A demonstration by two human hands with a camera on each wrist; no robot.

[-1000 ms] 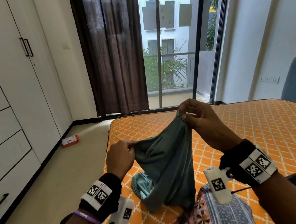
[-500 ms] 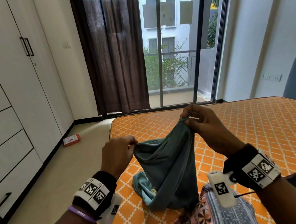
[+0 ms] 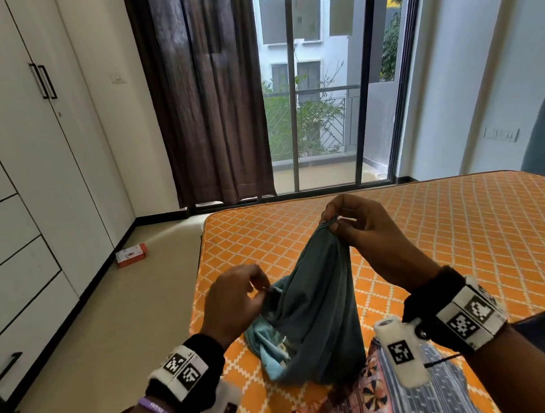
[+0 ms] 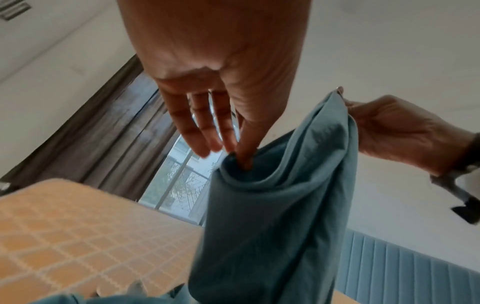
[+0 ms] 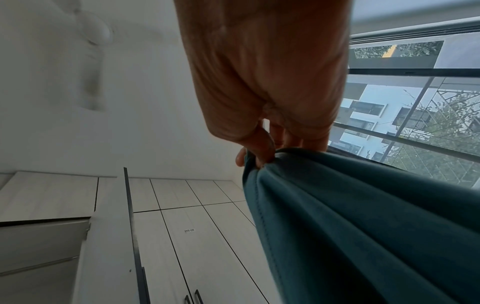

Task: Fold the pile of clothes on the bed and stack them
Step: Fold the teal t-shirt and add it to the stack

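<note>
Head view: a teal garment [image 3: 317, 316] hangs bunched in a cone between both hands above the near edge of the bed [image 3: 460, 232], its lower folds resting on the orange lattice-patterned mattress. Fabric is matte, plain, creased lengthwise; a paler blue inner face shows at its 7 o'clock. The right hand [image 3: 366, 235] pinches the top edge between thumb and forefinger, remaining fingers loosely curled. The left hand [image 3: 232, 301], lower and at 9 o'clock from the garment, pinches a second edge with thumb and fingertip. A patterned cloth [image 3: 416, 393] lies at 5 o'clock from the garment, touching its base. A small orange box [image 3: 131, 255] sits on the floor beside the wardrobe [image 3: 22, 191].

Left wrist view: the left hand [image 4: 221, 86] has thumb and one finger closed on a rolled hem of the teal garment [image 4: 280, 205]; other fingers [image 4: 192, 127] extended, slightly spread. The right hand [image 4: 397, 131] holds the upper corner at 2 o'clock — exact finger placement cannot be told from here.

Right wrist view: the right hand [image 5: 265, 82] pinches a stitched hem of the teal garment [image 5: 363, 226] — thumb pressed against forefinger, fabric fanning downward in deep folds.
</note>
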